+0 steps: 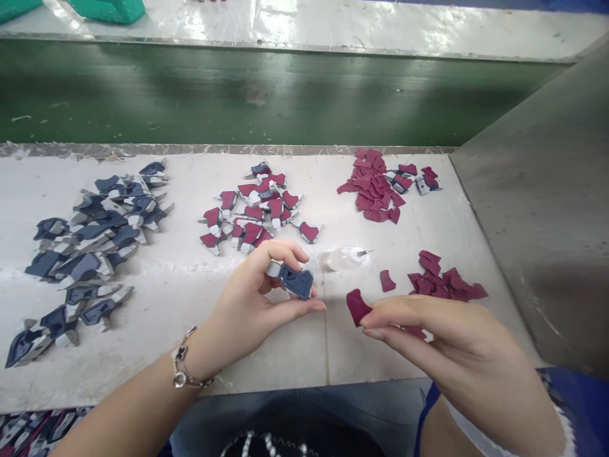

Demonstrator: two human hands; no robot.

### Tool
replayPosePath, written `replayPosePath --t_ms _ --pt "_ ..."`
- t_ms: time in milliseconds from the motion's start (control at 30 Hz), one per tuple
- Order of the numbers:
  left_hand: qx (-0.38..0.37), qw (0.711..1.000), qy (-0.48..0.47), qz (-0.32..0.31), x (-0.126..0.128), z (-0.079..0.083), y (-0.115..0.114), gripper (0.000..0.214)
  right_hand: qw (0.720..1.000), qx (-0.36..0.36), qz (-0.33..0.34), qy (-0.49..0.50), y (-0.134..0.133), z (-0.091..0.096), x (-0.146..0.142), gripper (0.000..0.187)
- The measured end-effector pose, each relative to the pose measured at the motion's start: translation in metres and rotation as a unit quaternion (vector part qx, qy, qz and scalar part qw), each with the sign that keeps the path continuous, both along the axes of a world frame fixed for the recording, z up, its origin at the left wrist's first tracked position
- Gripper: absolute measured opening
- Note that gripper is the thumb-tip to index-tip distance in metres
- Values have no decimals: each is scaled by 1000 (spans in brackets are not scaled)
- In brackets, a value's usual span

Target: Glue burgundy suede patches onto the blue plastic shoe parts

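Left hand (242,304) clenched on a navy piece (295,282); right hand (451,343) pinching a maroon pad (358,307). Padded pieces (257,209) on the bench (285,355); bare navy pile (90,254) leftward.

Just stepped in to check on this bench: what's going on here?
A person holds a navy-and-grey moulded piece in their left hand and pinches a maroon cut piece in their right hand. A clear needle-tip bottle lies just beyond the hands on the white bench, among piles of navy pieces, maroon-and-grey pieces and loose maroon pieces.
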State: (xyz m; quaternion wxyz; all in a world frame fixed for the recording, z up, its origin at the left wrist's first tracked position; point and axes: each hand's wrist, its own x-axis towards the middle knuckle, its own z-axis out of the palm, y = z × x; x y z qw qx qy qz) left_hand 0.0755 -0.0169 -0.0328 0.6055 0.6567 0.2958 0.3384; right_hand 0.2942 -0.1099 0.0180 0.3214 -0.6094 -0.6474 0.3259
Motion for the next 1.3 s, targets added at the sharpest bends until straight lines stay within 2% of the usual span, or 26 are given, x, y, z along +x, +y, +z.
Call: replayPosePath --t_ms 200,333,467,567,733,833,900,1033,1100,1233,1300 --pt "7 1000 1 -13 -1 -4 0 34 996 -12 -4 88 5 -4 -14 19" --pt "54 998 -4 9 -2 -5 0 39 993 -29 -6 112 7 -4 -21 20" --pt "87 995 -26 39 -4 -4 0 43 987 -77 -21 142 8 -7 -21 35" --pt "87 995 -36 41 -4 -4 0 44 981 -111 -13 155 12 -10 -19 21" --pt "78 995 -52 16 -6 -4 0 45 964 -173 -47 198 18 -13 -22 13" --pt "84 995 -61 10 -6 -3 0 46 962 -171 -54 206 18 -12 -23 9" --pt "97 994 -49 31 -6 -2 1 44 961 -157 -53 220 15 -11 -21 11" --pt "188 976 29 107 -4 1 5 42 970 -126 -53 200 10 -4 -18 8" --pt "213 969 50 116 -2 1 7 42 975 -110 -50 186 11 -2 -19 6" --pt "225 967 38 110 -2 0 5 33 962 -123 -30 241 19 -3 -28 14" --pt "229 967 24 110 -2 -2 4 29 952 -141 -28 270 23 -6 -32 12"
